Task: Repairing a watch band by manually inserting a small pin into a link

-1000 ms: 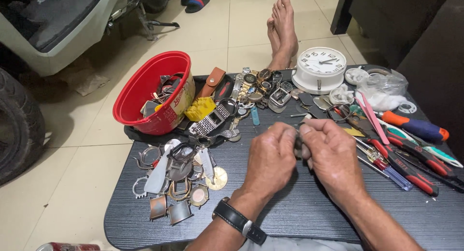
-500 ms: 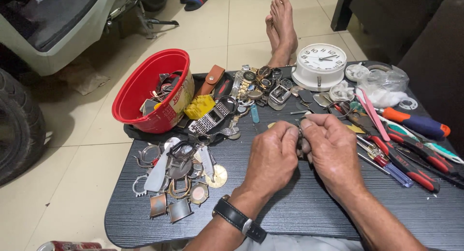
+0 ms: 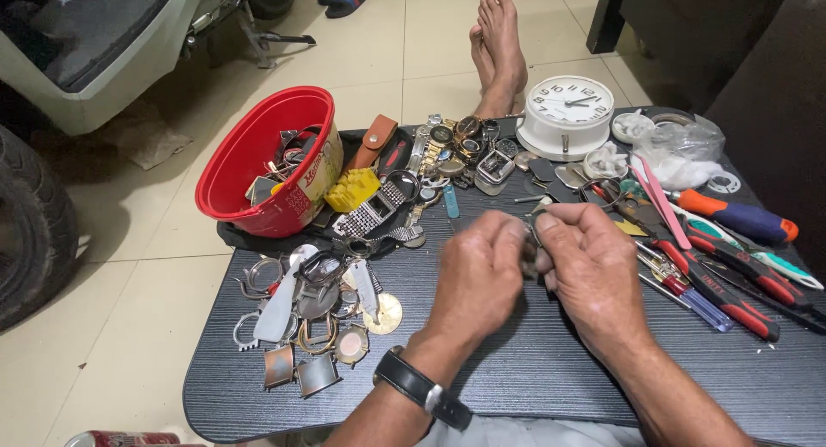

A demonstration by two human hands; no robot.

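Note:
My left hand (image 3: 478, 275) and my right hand (image 3: 594, 271) meet above the middle of a dark low table (image 3: 533, 378). Together their fingertips pinch a small dark metal watch part (image 3: 531, 240), which the fingers mostly hide. A black wristwatch (image 3: 422, 388) sits on my left wrist. To the left of my hands lies a heap of watch cases and metal parts (image 3: 314, 305).
A red plastic tub (image 3: 262, 159) of parts stands at the back left beside a pile of watches and straps (image 3: 430, 167). A white round clock (image 3: 566, 113) is at the back. Screwdrivers and pliers (image 3: 723, 258) lie to the right. Bare feet (image 3: 499, 43) rest on the tiled floor beyond.
Both hands stay pinched together on the small part, with only slight finger movement. The view has shifted a little, so the hands appear lower on the table.

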